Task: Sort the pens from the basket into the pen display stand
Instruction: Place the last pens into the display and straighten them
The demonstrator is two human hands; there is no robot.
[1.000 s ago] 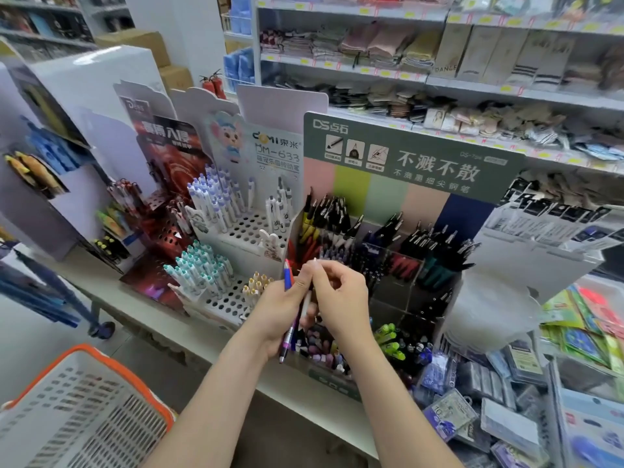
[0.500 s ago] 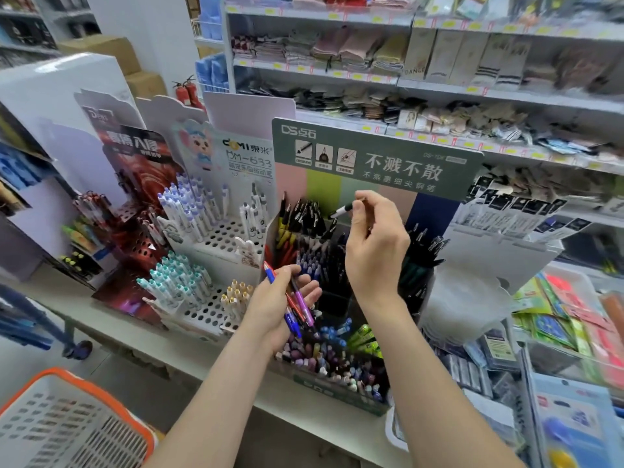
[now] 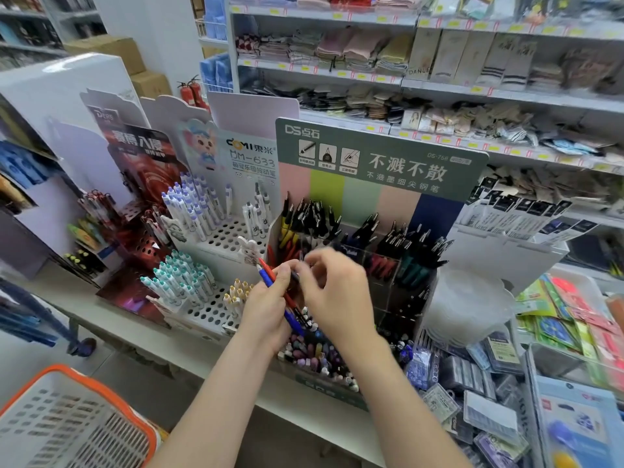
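Note:
My left hand [image 3: 266,310] grips a bunch of pens [image 3: 269,278] with red and blue barrels, held slanted in front of the green-headed pen display stand [image 3: 381,163]. My right hand [image 3: 339,293], blurred by motion, is right beside it, its thumb and forefinger closing on a dark pen at the top of the bunch. The stand's clear compartments hold many black, red and dark green pens, with pastel-capped pens in the front row. The orange-rimmed white basket [image 3: 143,423] is at the lower left; its inside shows no pens.
A white perforated stand [image 3: 221,238] with white and teal pens and a red stand [image 3: 141,244] are to the left on the counter. Packaged stationery [image 3: 489,383] crowds the right. Shelves of folded textiles [image 3: 337,49] rise behind.
My right hand was up at the stand's back compartments with a white pen half a second ago; it has come back down to the bunch in my left hand, and the white pen is out of it.

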